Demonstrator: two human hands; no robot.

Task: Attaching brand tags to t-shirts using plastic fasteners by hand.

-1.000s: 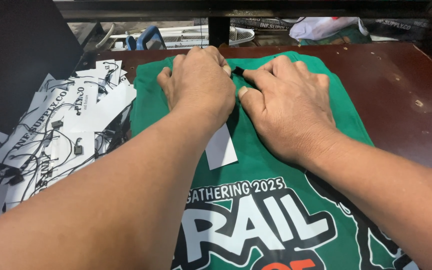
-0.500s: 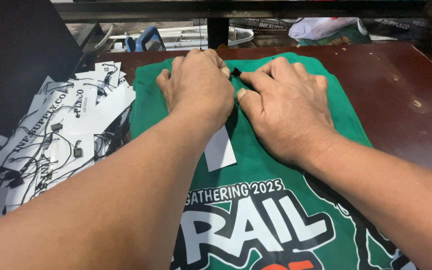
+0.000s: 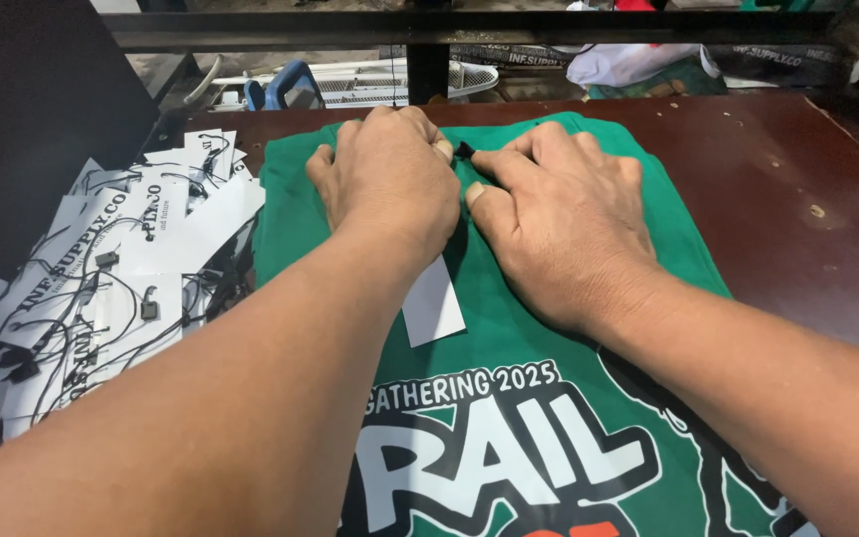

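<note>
Nearest the camera, two bare forearms reach forward over a folded green shirt [image 3: 549, 338] that lies flat on a dark reddish-brown tabletop [image 3: 797, 199]; the shirt's front carries a large white, black and orange print at the near edge. A small white hang tag [image 3: 432, 303] lies on the green cloth just under the left wrist, partly covered by it. Farther on, the left hand [image 3: 390, 184] rests knuckles-up on the upper part of the shirt, its fingers curled down and tucked toward the collar edge, and the right hand [image 3: 564, 224] lies just beside it, palm down on the cloth, thumb and forefinger drawn narrow together. Between the two hands, at the fingertips, a small black fastener [image 3: 464, 151] shows, pinched there; whether one hand or both actually grip it cannot be told. To the left of the shirt, a loose heap of white card tags with black strings [image 3: 101, 288] spreads across the tabletop. Beyond the far edge stand a black metal frame [image 3: 429, 30] and a white plastic bag [image 3: 628, 65].
</note>
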